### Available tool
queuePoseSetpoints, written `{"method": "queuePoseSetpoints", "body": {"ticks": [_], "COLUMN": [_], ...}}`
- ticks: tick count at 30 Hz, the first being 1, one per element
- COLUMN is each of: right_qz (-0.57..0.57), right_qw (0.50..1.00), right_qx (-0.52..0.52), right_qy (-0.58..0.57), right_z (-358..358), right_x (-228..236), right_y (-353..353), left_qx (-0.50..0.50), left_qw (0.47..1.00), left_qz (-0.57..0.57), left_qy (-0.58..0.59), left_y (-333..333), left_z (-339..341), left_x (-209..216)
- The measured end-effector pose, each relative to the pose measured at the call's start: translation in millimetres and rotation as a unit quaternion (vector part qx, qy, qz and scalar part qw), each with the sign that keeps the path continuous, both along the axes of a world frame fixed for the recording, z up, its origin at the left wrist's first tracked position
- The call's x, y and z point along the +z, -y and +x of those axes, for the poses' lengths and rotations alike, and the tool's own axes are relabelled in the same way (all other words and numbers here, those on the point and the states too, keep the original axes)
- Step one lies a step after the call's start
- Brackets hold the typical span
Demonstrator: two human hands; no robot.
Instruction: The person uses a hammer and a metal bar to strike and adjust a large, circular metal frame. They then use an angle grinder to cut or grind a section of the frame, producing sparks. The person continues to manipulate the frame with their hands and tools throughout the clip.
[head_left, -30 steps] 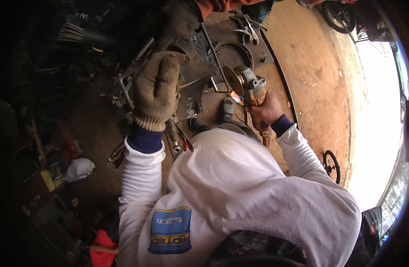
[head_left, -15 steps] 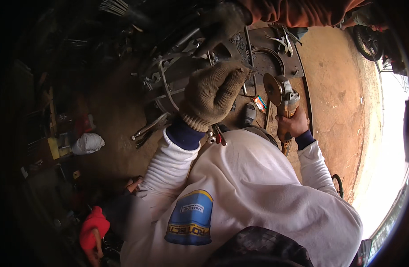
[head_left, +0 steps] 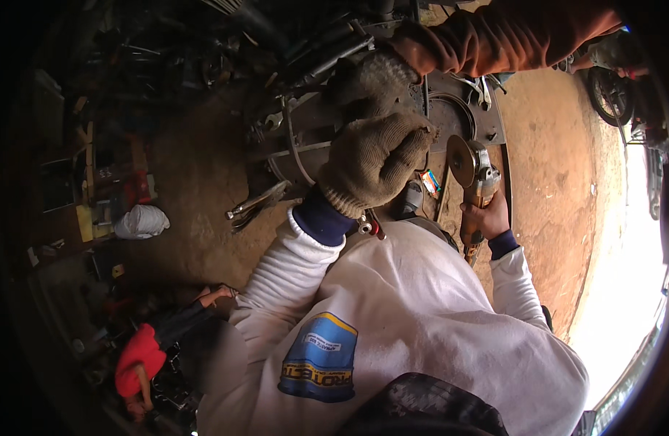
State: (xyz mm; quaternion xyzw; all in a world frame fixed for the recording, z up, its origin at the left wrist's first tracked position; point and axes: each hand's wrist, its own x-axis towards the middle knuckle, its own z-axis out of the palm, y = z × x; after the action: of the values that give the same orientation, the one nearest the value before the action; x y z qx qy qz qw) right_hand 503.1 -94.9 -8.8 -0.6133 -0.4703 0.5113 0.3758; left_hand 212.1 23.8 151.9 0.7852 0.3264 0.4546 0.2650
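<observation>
My right hand (head_left: 489, 216), bare, grips the body of an angle grinder (head_left: 483, 179). Its round cutting disc (head_left: 462, 160) points away from me, to the right of my left hand. My left hand (head_left: 374, 163) wears a brown knitted glove and is closed in a fist. What the fist holds, if anything, is hidden by the glove. Just beyond it, a co-worker's gloved hand (head_left: 378, 81) with a rust-coloured sleeve (head_left: 505, 40) reaches in from the upper right. A bent metal rod (head_left: 294, 142) stands to the left of my fist.
Behind the hands is a dark metal worktop (head_left: 497, 123) with a coil of wire (head_left: 458, 109) and wrenches (head_left: 483, 93). A small colourful packet (head_left: 430, 183) lies nearer. At lower left is a person in red (head_left: 139, 360). A motorbike wheel (head_left: 611, 98) shows at upper right.
The co-worker's sleeve and gloved hand have come further into view, close to my left fist. Both my hands appear slightly further right and lower, as the whole view has shifted.
</observation>
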Motion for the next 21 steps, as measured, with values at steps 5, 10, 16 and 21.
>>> {"method": "queuePoseSetpoints", "body": {"ticks": [5,10,16,21], "right_qz": [-0.013,-0.004,0.014,-0.033], "right_qw": [1.0,0.999,1.0,0.999], "right_qx": [-0.002,0.016,0.007,0.035], "right_qy": [0.004,0.033,0.015,0.018], "right_z": [-1,0,0,-3], "right_x": [1,5,-1,14], "right_y": [1,1,0,-5], "left_qx": [0.006,0.019,0.024,0.044], "left_qw": [1.0,0.999,0.992,0.988], "left_qz": [-0.009,-0.031,-0.12,-0.146], "left_qy": [0.002,0.005,-0.01,0.01], "left_y": [2,5,8,13], "left_z": [1,-2,-1,-2], "left_x": [0,0,11,11]}}
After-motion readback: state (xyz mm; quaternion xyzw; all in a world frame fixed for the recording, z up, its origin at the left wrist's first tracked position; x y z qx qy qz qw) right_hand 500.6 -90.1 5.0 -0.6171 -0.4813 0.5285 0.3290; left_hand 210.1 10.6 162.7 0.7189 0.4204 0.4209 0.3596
